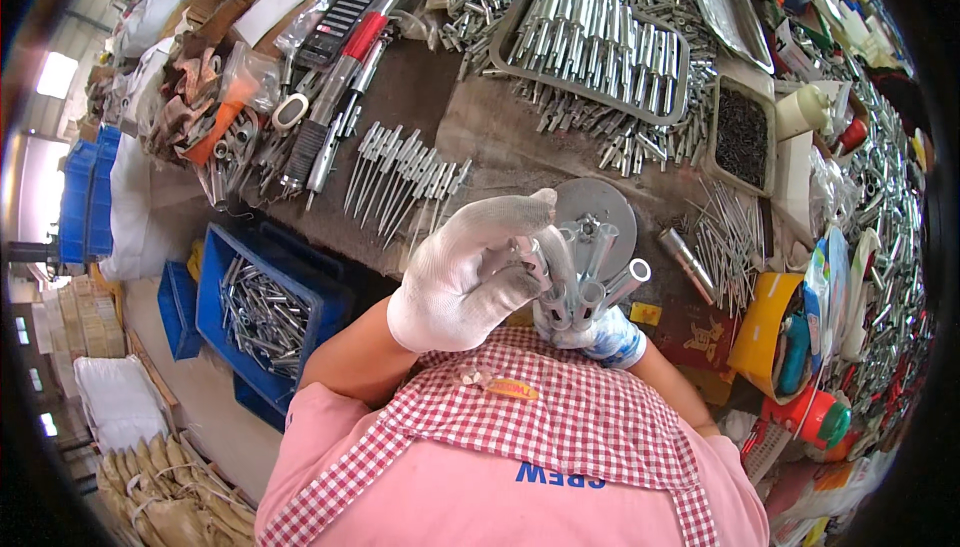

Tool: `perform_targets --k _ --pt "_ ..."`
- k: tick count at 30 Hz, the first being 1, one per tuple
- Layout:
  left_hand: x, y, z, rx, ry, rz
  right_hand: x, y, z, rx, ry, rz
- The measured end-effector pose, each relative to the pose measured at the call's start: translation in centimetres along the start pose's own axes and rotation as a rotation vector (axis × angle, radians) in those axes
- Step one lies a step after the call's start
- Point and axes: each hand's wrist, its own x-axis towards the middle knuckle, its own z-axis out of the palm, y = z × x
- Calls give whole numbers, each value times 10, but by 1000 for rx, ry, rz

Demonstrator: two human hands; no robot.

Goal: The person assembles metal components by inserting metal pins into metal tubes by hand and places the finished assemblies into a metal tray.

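My left hand (460,277), in a white work glove smudged grey at the fingertips, is in front of my chest with its fingers curled round a short metal tube (535,259). Just to its right, my right hand (590,337), gloved with a blue-patterned cuff, closes from below round a bundle of several shiny metal tubes (590,292). These tubes fan upward and outward, one tilting to the right with its open end showing. Behind them on the bench lies a round grey metal disc (610,207), partly covered by the tubes. The right fingers are mostly hidden.
Thin rods with metal sleeves (400,177) lie in a row beyond my left hand. A metal tray (500,52) of rods stands at the back, beside a tray of dark screws (742,137). Blue bins (215,332) stand left; loose thin rods (725,237) and a yellow container (765,332) are right.
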Motion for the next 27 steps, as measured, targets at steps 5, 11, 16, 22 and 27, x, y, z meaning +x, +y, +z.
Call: perform_targets --k 5,11,16,22,27 --pt "-1 2 -5 20 -65 17 0 0 -2 48 -17 37" --pt "4 2 -8 12 -107 48 -1 -1 -2 83 -87 66" --pt "2 3 -6 41 -97 44 1 -9 5 3 -35 24" --pt "5 2 -8 39 -125 68 -1 -9 5 10 -17 46" --pt "2 -2 -7 25 -127 136 0 1 -2 -23 -68 0"
